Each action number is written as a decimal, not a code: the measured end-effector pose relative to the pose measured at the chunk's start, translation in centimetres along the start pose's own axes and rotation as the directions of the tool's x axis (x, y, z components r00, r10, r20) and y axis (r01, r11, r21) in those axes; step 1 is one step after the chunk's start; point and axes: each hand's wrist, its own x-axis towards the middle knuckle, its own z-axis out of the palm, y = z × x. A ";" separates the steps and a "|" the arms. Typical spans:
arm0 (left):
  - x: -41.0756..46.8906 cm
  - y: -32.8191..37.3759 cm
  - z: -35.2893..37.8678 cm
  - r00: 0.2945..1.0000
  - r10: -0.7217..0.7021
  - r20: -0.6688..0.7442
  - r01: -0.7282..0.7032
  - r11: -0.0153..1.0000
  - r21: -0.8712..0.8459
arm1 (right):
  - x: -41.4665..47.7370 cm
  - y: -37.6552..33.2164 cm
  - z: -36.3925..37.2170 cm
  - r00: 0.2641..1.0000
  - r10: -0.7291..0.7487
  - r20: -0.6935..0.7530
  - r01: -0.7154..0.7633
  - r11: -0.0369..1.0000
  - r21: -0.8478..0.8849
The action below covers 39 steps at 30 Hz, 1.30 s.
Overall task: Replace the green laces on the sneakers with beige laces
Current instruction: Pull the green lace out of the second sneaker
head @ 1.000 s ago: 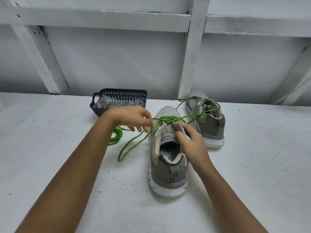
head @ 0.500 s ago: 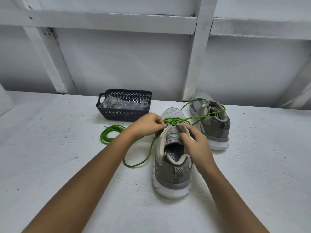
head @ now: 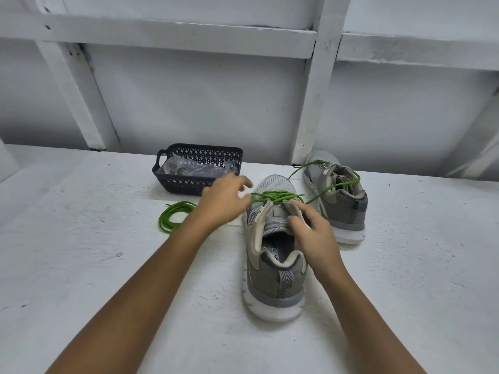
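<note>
Two hands over the white table [head: 81, 265], so what lay to the left of them? asked the first.

A loose green lace [head: 172, 217], coiled, just left of the left forearm, said the second. Beyond the left hand [head: 224, 202] stood a dark basket [head: 189, 182] with a clear plastic packet [head: 189, 168] inside; what the packet held I could not make out.

And the left hand itself?

Blurred. Its fingertips were at the left side of the near sneaker [head: 272, 279], right where the threaded green lace [head: 275, 197] crossed the eyelets nearest the toe. Whether it pinched that lace or only hovered at it, I could not tell.

The right hand?

The right hand [head: 314, 236] had thumb and fingers curled onto the right eyelet flap of the near sneaker, beside the tongue, gripping it. That shoe stood between the two hands, heel toward the person.

And past it?

Beyond the right hand, to its right, stood the far sneaker [head: 340, 206], just beside the near one. Green strands lay across its opening, and one reached over to the near sneaker's lacing.
</note>
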 end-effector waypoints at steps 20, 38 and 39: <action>-2.8 -1.1 -0.6 0.879 -0.423 -0.218 0.257 0.807 -0.532 | 0.0 -0.4 -0.2 1.000 0.008 0.012 -0.008 0.998 -0.057; -5.6 2.8 1.6 0.986 -0.134 0.095 0.164 0.813 -0.559 | 5.0 -2.2 -2.2 0.995 -0.034 0.094 0.089 0.736 -0.671; -5.8 2.9 1.6 0.986 -0.132 0.100 0.166 0.786 -0.595 | 4.8 -2.6 -2.4 0.991 -0.062 0.118 0.126 0.723 -0.679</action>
